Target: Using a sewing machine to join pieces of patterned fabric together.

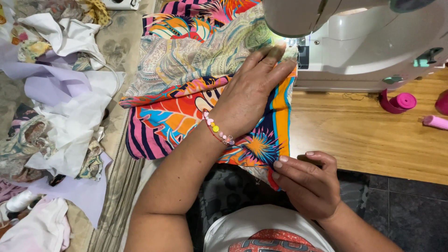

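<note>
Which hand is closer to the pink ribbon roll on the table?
Right. The right hand pinches the fabric's near edge, left of the pink ribbon roll. The left hand presses fabric by the sewing machine, farther away.

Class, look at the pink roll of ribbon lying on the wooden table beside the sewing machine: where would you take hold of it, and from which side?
Grip the pink roll of ribbon across its round rim, coming from above. It appears to lie flat on the wooden table with open space around it, so the curved edge is free on opposite sides. Its loose tail curls to the left, toward the white sewing machine, so avoid pinching that part.
</note>
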